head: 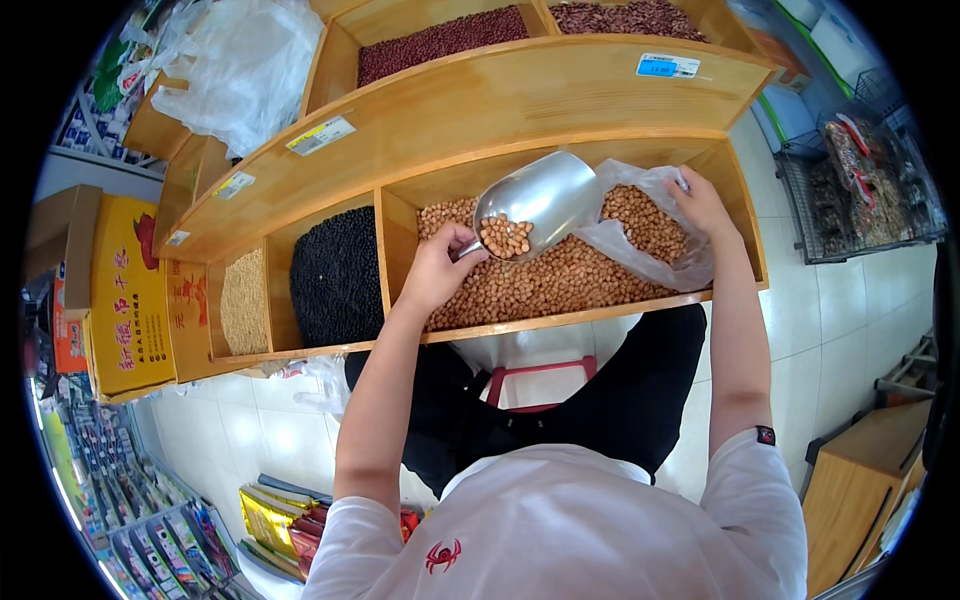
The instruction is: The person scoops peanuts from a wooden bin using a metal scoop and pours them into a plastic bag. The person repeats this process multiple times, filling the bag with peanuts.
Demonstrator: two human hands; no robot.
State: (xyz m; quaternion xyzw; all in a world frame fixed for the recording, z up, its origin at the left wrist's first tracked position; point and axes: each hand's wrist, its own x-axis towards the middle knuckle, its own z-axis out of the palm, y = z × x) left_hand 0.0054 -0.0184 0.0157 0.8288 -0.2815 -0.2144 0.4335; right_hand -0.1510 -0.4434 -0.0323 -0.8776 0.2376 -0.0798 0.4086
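Note:
My left hand (444,264) grips the handle of a metal scoop (544,196). A small heap of light brown kernels (506,236), apparently shelled peanuts, lies in the scoop near its handle end. The scoop's front lip points right, touching or just over the rim of a clear plastic bag (630,259). My right hand (701,201) pinches the far right edge of this bag, whose mouth is spread wide. More of the same kernels (637,217) show inside it. Under the bag and scoop, a wooden bin (709,161) holds a broad layer of loose kernels (517,289).
Left of this bin are compartments of black beans (337,277) and pale yellow grain (244,304). A raised wooden row behind holds dark red beans (442,45) and speckled beans (630,19). Crumpled plastic bags (240,75) lie at upper left. A wire basket (862,187) stands at right.

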